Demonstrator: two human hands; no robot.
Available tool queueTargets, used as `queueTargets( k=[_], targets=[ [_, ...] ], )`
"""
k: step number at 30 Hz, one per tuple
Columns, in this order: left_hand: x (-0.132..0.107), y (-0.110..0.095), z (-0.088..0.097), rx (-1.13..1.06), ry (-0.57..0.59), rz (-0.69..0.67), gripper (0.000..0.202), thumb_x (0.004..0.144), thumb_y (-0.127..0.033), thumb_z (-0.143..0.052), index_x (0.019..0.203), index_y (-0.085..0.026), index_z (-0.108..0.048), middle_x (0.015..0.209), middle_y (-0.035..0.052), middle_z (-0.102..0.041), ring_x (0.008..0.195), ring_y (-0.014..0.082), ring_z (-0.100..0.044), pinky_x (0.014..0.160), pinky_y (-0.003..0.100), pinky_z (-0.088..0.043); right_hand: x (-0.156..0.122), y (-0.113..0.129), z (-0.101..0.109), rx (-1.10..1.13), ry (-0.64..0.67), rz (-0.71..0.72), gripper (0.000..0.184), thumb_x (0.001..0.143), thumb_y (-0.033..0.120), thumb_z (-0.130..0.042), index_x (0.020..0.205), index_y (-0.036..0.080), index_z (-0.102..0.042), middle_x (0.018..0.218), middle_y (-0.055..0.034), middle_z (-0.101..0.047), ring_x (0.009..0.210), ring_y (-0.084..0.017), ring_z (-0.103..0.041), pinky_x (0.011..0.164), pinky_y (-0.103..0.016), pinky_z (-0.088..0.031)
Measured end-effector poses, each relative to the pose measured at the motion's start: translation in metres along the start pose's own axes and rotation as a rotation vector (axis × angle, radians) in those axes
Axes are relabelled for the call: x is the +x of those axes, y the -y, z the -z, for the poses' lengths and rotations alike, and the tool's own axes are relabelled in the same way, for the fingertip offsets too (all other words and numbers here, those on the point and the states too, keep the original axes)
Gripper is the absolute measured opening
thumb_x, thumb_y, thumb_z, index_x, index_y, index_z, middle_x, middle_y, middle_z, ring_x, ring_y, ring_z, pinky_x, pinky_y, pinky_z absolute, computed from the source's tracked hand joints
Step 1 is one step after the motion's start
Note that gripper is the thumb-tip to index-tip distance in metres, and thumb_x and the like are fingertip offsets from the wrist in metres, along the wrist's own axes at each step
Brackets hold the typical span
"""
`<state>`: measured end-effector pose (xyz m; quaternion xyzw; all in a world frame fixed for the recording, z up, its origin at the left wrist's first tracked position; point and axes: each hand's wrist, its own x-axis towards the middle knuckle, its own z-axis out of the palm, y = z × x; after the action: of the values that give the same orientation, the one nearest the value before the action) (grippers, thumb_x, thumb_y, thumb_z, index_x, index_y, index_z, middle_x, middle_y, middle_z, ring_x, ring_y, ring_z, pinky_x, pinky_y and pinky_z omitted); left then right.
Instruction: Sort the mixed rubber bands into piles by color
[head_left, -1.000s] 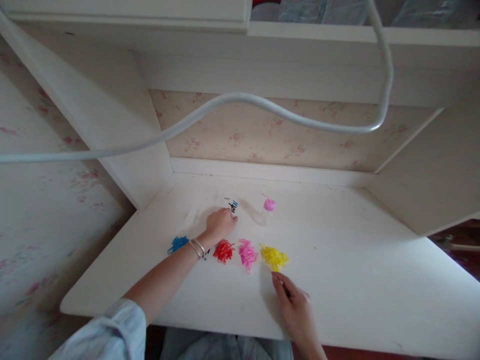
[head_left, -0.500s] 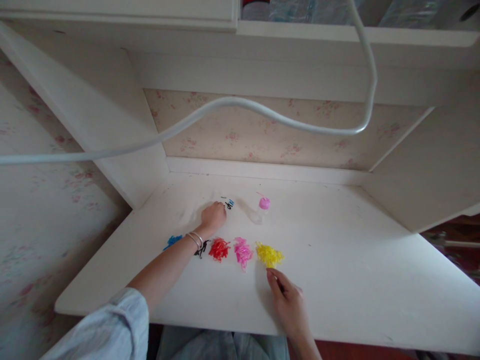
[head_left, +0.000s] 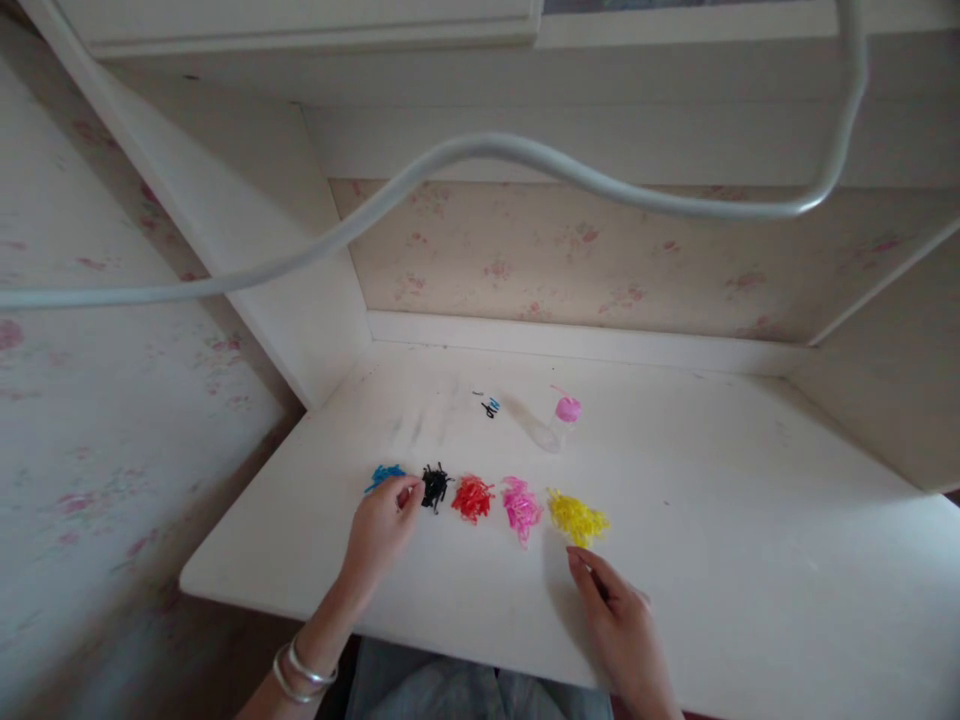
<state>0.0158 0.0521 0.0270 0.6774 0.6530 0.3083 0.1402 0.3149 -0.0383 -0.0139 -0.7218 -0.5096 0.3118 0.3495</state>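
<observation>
Small heaps of tiny bands lie in a row on the white desk [head_left: 712,560]: blue [head_left: 382,474], black [head_left: 433,485], red [head_left: 472,497], pink [head_left: 520,506] and yellow [head_left: 576,517]. My left hand [head_left: 382,525] sits between the blue and black heaps, fingers pinched together at the black one; what they hold is too small to make out. My right hand [head_left: 619,620] rests on the desk just below the yellow heap, forefinger stretched toward it. A few loose black and blue bands [head_left: 490,407] lie farther back beside a clear bottle with a pink cap [head_left: 559,420].
A white cable [head_left: 480,165] hangs across the view in front of the desk's alcove. Floral wallpaper covers the back wall and the left wall. White side panels close the alcove left and right. Bangles ring my left wrist [head_left: 296,670].
My left hand drew back from the loose bands near the bottle to the gap between the blue and black heaps. The view shifted. My right hand stayed below the yellow heap.
</observation>
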Motion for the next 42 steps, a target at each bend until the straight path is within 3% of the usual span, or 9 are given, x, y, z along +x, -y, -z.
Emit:
queueTargets(
  k=[4,13,19,21,24,29,32,37,42],
  targets=[
    [-0.015,0.005,-0.007,0.107,-0.023,0.000,0.027,0.089,-0.036,-0.044,0.090,-0.021,-0.066,0.078,0.0013,-0.068,0.066,0.0135,-0.060,0.063,0.024,-0.044,0.001,0.001,-0.001,-0.021,-0.001,-0.021,0.046,0.084,0.059,-0.045,0.100,0.024,-0.071,0.102,-0.0033,-0.072,0.092,-0.021,-0.066,0.078,-0.025,-0.049],
    [-0.017,0.008,-0.004,0.181,0.016,0.051,0.023,0.089,-0.034,-0.045,0.092,-0.025,-0.066,0.085,0.0002,-0.070,0.071,0.0147,-0.064,0.064,0.024,-0.044,-0.001,0.006,-0.001,-0.032,-0.023,-0.042,0.049,0.082,0.061,-0.046,0.100,0.023,-0.071,0.098,-0.0044,-0.072,0.088,-0.021,-0.067,0.073,-0.025,-0.050],
    [-0.036,0.030,0.008,0.130,-0.049,0.029,0.024,0.090,-0.037,-0.045,0.092,-0.024,-0.064,0.082,0.0003,-0.070,0.069,0.0139,-0.064,0.065,0.024,-0.045,0.003,0.006,0.000,0.031,-0.017,-0.042,0.049,0.080,0.059,-0.049,0.098,0.020,-0.072,0.101,-0.0062,-0.071,0.095,-0.023,-0.065,0.077,-0.026,-0.050],
    [-0.046,0.041,0.012,0.094,-0.076,0.014,0.023,0.089,-0.038,-0.046,0.092,-0.023,-0.064,0.082,0.0001,-0.069,0.068,0.0131,-0.063,0.065,0.023,-0.046,0.005,0.016,0.002,0.026,0.007,-0.012,0.047,0.080,0.058,-0.050,0.095,0.019,-0.072,0.098,-0.0063,-0.072,0.091,-0.022,-0.066,0.076,-0.025,-0.050],
    [-0.056,0.054,0.015,0.044,-0.123,-0.018,0.024,0.089,-0.039,-0.047,0.091,-0.022,-0.063,0.076,-0.0005,-0.066,0.065,0.0119,-0.061,0.063,0.022,-0.047,0.014,0.049,0.002,-0.066,0.093,0.107,0.044,0.084,0.054,-0.047,0.095,0.020,-0.072,0.087,-0.0041,-0.073,0.075,-0.018,-0.066,0.067,-0.024,-0.048],
    [-0.063,0.055,0.011,0.050,-0.158,-0.042,0.023,0.090,-0.038,-0.046,0.093,-0.022,-0.062,0.070,-0.0013,-0.062,0.061,0.0113,-0.059,0.062,0.021,-0.046,0.059,0.124,-0.017,-0.327,0.171,0.337,0.033,0.090,0.040,-0.041,0.095,0.024,-0.070,0.067,0.0017,-0.067,0.061,-0.012,-0.060,0.058,-0.021,-0.040],
    [-0.065,0.053,0.008,0.076,-0.158,-0.052,0.022,0.090,-0.037,-0.046,0.095,-0.023,-0.061,0.073,-0.0011,-0.063,0.062,0.0110,-0.060,0.062,0.021,-0.046,0.100,0.153,-0.040,-0.603,0.189,0.268,0.030,0.090,0.036,-0.040,0.099,0.028,-0.068,0.084,0.0007,-0.070,0.076,-0.013,-0.063,0.065,-0.021,-0.040],
    [-0.070,0.054,0.007,0.131,-0.203,-0.094,0.020,0.091,-0.034,-0.045,0.095,-0.022,-0.061,0.073,-0.0001,-0.064,0.063,0.0118,-0.062,0.060,0.022,-0.044,0.152,0.160,-0.075,-0.727,0.153,0.143,0.035,0.090,0.037,-0.042,0.114,0.022,-0.063,0.105,-0.0104,-0.068,0.096,-0.023,-0.062,0.078,-0.031,-0.044],
    [-0.071,0.056,0.005,0.148,-0.210,-0.138,0.019,0.090,-0.030,-0.045,0.095,-0.021,-0.062,0.076,0.0020,-0.066,0.067,0.0129,-0.063,0.061,0.022,-0.045,0.172,0.154,-0.093,-0.777,0.134,0.086,0.039,0.093,0.039,-0.037,0.119,0.019,-0.059,0.106,-0.0127,-0.067,0.098,-0.023,-0.063,0.078,-0.031,-0.046]
  ],
)
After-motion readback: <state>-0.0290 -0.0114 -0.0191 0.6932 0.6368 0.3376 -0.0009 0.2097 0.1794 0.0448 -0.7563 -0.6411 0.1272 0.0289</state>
